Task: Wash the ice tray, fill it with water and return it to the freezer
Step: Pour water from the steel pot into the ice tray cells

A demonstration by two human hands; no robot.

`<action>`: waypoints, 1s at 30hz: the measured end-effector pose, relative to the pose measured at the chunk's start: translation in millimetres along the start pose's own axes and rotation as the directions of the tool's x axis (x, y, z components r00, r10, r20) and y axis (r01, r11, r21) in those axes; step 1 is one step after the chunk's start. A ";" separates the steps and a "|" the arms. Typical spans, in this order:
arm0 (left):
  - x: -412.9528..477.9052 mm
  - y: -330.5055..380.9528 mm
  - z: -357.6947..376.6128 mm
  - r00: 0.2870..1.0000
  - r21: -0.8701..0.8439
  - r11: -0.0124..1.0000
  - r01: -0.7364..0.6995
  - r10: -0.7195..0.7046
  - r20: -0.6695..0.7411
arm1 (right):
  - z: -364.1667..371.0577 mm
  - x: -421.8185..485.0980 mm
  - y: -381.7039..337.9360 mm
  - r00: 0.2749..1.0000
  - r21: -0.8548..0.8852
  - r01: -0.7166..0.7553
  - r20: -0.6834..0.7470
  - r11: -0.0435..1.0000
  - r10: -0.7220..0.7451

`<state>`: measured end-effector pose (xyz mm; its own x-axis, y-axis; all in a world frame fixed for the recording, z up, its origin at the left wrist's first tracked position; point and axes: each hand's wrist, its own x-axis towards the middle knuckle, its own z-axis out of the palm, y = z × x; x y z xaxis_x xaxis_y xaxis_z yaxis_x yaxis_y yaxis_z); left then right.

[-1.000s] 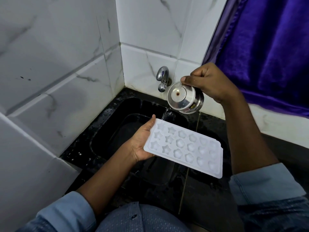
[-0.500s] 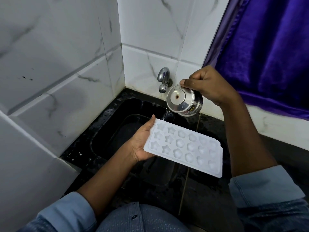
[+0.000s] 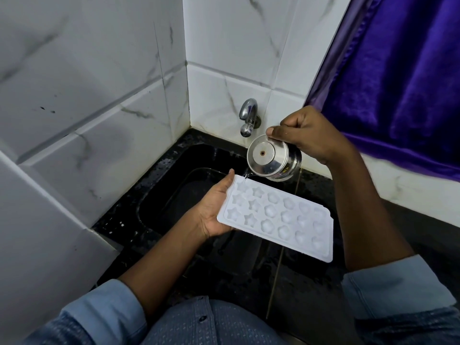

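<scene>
A white ice tray [image 3: 281, 217] with star and flower moulds lies flat over the black sink, held at its left end by my left hand [image 3: 214, 210]. My right hand [image 3: 308, 135] grips a small steel cup [image 3: 272, 158] by its rim, tipped over so its base faces me. A thin stream of water runs from the cup's lower lip onto the tray's far left corner.
A black sink basin [image 3: 174, 195] is set in a wet black stone counter [image 3: 313, 185] in a corner of white marble tiles. A chrome tap [image 3: 247, 118] juts from the back wall just above the cup. A purple curtain [image 3: 398, 78] hangs at the right.
The cup has tipped a little further and dropped closer to the tray's corner. The tray and my left hand stay almost still.
</scene>
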<state>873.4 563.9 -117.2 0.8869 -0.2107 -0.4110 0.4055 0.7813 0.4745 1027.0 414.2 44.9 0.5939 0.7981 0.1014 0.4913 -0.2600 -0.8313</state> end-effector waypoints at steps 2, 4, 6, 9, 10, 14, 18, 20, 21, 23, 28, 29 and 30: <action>1.0 0.2 -0.8 1.000 -0.005 1.000 -0.008 0.008 -0.002 | 1.7 -1.3 -2.1 1.000 0.006 0.005 0.014 1.000 -0.005; 1.8 0.5 -1.8 1.000 -0.011 1.000 -0.015 0.015 0.000 | 1.9 -2.0 -3.6 1.000 0.001 0.012 0.013 1.000 -0.012; 3.1 0.9 -3.6 1.000 -0.012 1.000 -0.021 0.022 0.013 | 1.7 -2.5 -4.7 1.000 -0.008 0.018 0.010 1.000 -0.018; 5.4 1.2 -6.0 1.000 -0.012 1.000 -0.019 0.019 0.020 | 1.6 -2.2 -6.0 0.999 -0.015 0.032 0.013 0.999 -0.032; 6.0 1.4 -6.9 1.000 -0.010 1.000 -0.018 0.019 0.022 | 1.5 -2.1 -6.1 0.999 -0.015 0.034 0.012 0.999 -0.034; 8.0 2.1 -8.7 1.000 -0.014 1.000 -0.014 0.014 0.025 | 0.4 -1.2 -4.6 0.999 -0.017 0.036 0.006 0.999 -0.036; 8.9 2.8 -8.6 1.000 -0.009 1.000 -0.013 0.014 0.023 | 0.1 0.1 0.1 1.000 -0.024 0.024 0.011 0.999 -0.024; 10.0 3.1 -9.5 0.999 -0.006 1.000 -0.015 0.015 0.029 | 0.2 0.6 1.8 1.000 -0.020 0.019 0.014 1.000 -0.019; 10.4 3.1 -9.8 0.999 -0.007 1.000 -0.015 0.015 0.032 | 0.5 0.7 2.5 1.000 -0.017 0.017 0.013 1.000 -0.017; 10.7 3.3 -9.5 0.999 -0.009 1.000 -0.012 0.012 0.034 | 0.2 0.9 3.1 1.000 -0.016 0.014 0.006 1.000 -0.014; 7.7 6.8 -11.0 1.000 -0.010 1.000 -0.017 0.017 0.012 | -3.8 -1.8 6.0 1.000 -0.019 0.020 -0.020 1.000 -0.020; 6.8 8.0 -11.5 1.000 -0.012 1.000 -0.020 0.020 0.013 | -4.5 -3.1 6.5 1.000 -0.015 0.023 -0.021 1.000 -0.023; 5.9 9.1 -12.3 1.000 -0.017 1.000 -0.024 0.024 0.012 | -5.4 -4.5 6.8 0.999 -0.012 0.025 -0.023 1.000 -0.025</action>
<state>879.6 577.0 -124.8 0.8990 -0.1992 -0.3902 0.3807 0.7958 0.4709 1031.2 406.0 41.7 0.5956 0.7919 0.1346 0.5138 -0.2468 -0.8217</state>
